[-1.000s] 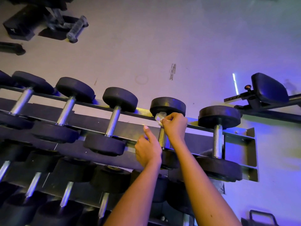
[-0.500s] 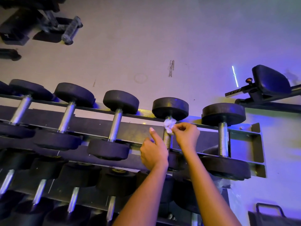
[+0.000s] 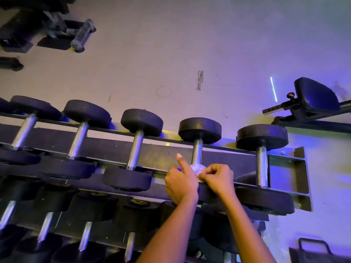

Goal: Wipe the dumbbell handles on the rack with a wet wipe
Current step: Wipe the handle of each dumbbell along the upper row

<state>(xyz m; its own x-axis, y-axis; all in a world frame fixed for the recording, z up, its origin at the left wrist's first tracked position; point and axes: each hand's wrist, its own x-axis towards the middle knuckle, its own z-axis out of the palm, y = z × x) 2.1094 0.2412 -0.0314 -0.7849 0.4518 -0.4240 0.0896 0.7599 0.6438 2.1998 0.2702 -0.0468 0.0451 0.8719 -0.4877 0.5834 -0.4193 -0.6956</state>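
Wiping is in hand, on the fourth dumbbell (image 3: pixel 199 130) of the top row of the rack (image 3: pixel 155 154); the wipe (image 3: pixel 196 168) is bunched at the near end of its handle (image 3: pixel 197 150), touching it; the right hand (image 3: pixel 218 179) pinches the wipe with curled fingers; the left hand (image 3: pixel 181 184) lies against it, forefinger straight, but whether it grips cannot be told; the next move is probably a reach to a neighbouring handle, calling for a firm pinch on the wipe.
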